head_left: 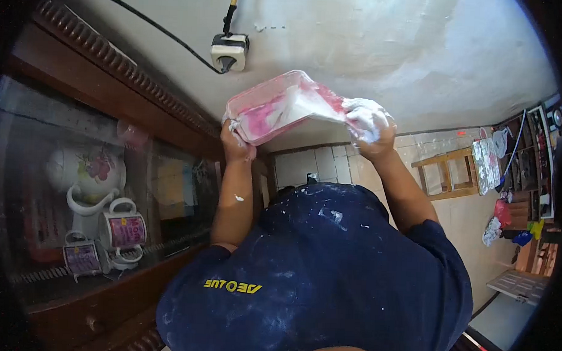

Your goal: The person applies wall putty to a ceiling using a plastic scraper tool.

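Note:
A pinkish see-through plastic tub (265, 97), smeared with white paste, is tilted in front of the wall. My left hand (237, 139) is closed around the tub's near left corner, with white paste on its fingers. Thick white paste (311, 103) forms a wedge shape at the tub's right part. My right hand (372, 126), coated in the same paste, is curled at the tub's right end. The paste hides what its fingers grip. White specks dot my left forearm and dark blue shirt (327, 257).
The wall (409, 62) ahead has whitish patches. A power socket (229, 52) with a black cable hangs on it. At left stands a dark wooden glass cabinet (91, 280) with mugs (123, 229). A wooden stool (448, 172) is on the tiled floor at right, before cluttered shelves (529, 159).

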Demonstrator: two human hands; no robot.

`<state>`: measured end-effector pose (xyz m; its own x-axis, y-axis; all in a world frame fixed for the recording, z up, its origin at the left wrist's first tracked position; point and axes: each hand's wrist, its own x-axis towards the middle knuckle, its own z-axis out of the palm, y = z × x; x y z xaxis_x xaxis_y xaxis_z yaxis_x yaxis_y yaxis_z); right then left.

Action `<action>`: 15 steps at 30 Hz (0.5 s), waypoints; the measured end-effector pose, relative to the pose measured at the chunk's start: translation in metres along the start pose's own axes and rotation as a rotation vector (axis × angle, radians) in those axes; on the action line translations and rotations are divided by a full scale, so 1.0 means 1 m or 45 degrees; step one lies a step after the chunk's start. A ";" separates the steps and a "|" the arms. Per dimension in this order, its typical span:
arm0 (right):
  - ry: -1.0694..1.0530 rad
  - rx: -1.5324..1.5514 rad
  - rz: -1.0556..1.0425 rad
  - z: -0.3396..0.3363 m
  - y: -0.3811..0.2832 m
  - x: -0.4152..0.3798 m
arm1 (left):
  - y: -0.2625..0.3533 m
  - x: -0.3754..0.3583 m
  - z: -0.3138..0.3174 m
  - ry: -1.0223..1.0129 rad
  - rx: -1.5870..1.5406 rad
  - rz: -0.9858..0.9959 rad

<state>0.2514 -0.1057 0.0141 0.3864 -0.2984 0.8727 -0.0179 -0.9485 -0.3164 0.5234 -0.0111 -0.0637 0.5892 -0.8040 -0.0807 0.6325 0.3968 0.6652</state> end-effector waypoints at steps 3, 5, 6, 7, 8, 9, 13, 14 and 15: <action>-0.421 -0.333 -0.028 0.015 0.012 -0.043 | 0.001 -0.003 0.006 -0.054 0.024 0.006; -0.669 -0.382 -0.061 0.012 0.008 -0.042 | 0.003 -0.003 0.007 -0.083 -0.022 0.004; -0.677 -0.377 -0.068 0.006 0.007 -0.039 | 0.002 -0.001 0.005 -0.075 -0.029 0.010; -0.716 -0.394 -0.117 -0.002 0.009 -0.039 | -0.001 0.001 0.000 -0.032 0.006 0.018; -0.753 -0.408 -0.165 -0.009 0.006 -0.034 | -0.005 0.003 -0.007 0.011 0.043 0.025; -0.761 -0.366 -0.172 -0.019 0.002 -0.029 | -0.009 0.006 -0.019 -0.019 0.017 0.012; -0.720 -0.262 0.134 -0.046 0.019 -0.049 | -0.010 0.003 -0.015 0.014 0.142 0.013; -0.728 -0.261 0.136 -0.045 0.017 -0.046 | -0.011 0.002 -0.015 0.020 0.138 0.009; -0.499 -0.111 0.797 -0.041 0.015 -0.041 | -0.011 0.002 -0.016 0.030 0.113 0.006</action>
<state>0.1970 -0.1116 -0.0113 0.5803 -0.7413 0.3373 -0.4095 -0.6236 -0.6660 0.5254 -0.0100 -0.0834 0.6045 -0.7911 -0.0940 0.5833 0.3592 0.7285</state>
